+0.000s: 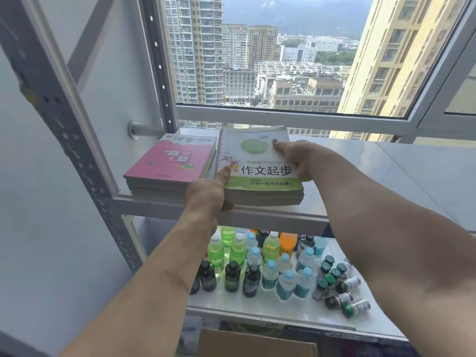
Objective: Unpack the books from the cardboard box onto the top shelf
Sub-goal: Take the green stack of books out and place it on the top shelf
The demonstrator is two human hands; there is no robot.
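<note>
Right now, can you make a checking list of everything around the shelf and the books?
Surface: top shelf, grey, bare on the right.
Job's things: green-cover stack beside pink-cover stack; cardboard box at the bottom edge.
Clutter: bottles crowd the lower shelf.
Grippers: left hand grips the green-cover stack's near corner; right hand holds its right edge.
Cables: nothing seen.
Surroundings: open window, tall buildings outside.

The left hand and the right hand hold a stack of green-and-white paperback books on the grey metal top shelf. Just beside it lies a stack of pink books. Many plastic bottles stand on the lower shelf.
</note>
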